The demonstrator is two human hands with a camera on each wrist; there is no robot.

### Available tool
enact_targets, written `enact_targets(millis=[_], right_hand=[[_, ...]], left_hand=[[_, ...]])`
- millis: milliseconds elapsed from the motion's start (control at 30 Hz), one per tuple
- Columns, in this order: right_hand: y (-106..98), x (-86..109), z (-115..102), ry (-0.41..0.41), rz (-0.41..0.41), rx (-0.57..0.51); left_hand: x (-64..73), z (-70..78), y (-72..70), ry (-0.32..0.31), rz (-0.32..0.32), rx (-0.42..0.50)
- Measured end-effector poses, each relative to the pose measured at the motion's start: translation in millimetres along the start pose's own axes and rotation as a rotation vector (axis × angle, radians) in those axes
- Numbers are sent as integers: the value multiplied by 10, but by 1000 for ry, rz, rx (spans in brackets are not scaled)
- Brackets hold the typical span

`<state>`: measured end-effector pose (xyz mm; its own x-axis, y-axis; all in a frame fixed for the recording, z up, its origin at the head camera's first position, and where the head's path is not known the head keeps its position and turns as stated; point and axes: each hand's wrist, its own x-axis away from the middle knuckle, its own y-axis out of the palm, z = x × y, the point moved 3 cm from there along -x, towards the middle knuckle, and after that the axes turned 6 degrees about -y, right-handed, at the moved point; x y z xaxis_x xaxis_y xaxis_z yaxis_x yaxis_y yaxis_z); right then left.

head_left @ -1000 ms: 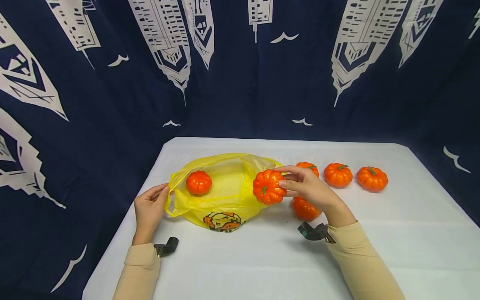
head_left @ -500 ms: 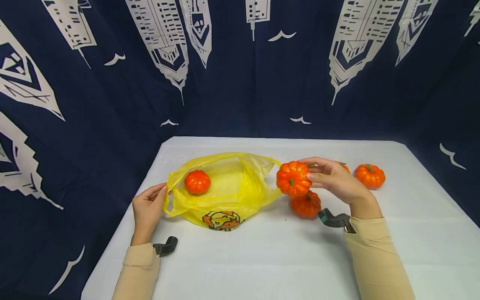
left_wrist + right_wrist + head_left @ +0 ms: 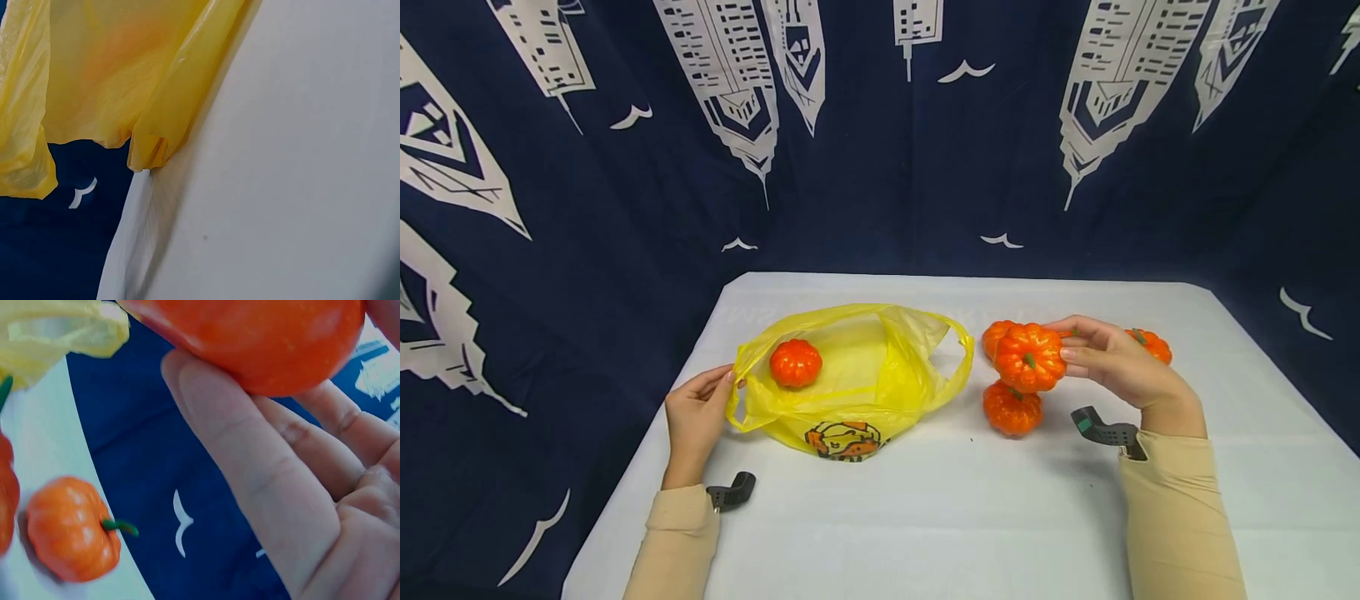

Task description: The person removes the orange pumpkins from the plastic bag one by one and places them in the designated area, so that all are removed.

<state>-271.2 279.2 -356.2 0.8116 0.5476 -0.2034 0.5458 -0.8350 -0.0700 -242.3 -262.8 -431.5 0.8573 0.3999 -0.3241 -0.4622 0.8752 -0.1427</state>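
Note:
My left hand (image 3: 697, 417) pinches the left handle of a yellow plastic bag (image 3: 895, 400), which lies with its mouth spread. Inside the bag sits one small orange pumpkin (image 3: 795, 363). My right hand (image 3: 1127, 367) holds another orange pumpkin (image 3: 1030, 358) between thumb and fingers, right of the bag, its green stem facing the head camera. In the right wrist view the thumb and fingers show against this pumpkin (image 3: 269, 344). Just below and behind it, overlapped in the head view, are a pumpkin (image 3: 1012, 412) and another pumpkin (image 3: 995, 337).
A further pumpkin (image 3: 1153, 346) stands at the right, partly covered by the right hand. The bag's free right handle (image 3: 958, 367) loops toward the pumpkins. Everything rests on a white table (image 3: 925, 533), with a dark blue printed cloth (image 3: 880, 183) behind it.
My right hand has moved to the right with the pumpkin in its grip, away from the bag's right side. The left hand and the bag have stayed put.

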Motion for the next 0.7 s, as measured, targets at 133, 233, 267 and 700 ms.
enact_targets(millis=[133, 233, 267, 700], right_hand=[[-85, 63, 35, -5, -9, -27], [-135, 105, 62, -12, -19, -47], [-154, 119, 74, -11, -22, -54], [-472, 360, 303, 44, -12, -69]], left_hand=[[9, 1, 2, -6, -3, -2], [10, -4, 2, -9, -1, -4], [10, -4, 3, -8, 0, -4], [9, -5, 2, -20, 1, 22]])
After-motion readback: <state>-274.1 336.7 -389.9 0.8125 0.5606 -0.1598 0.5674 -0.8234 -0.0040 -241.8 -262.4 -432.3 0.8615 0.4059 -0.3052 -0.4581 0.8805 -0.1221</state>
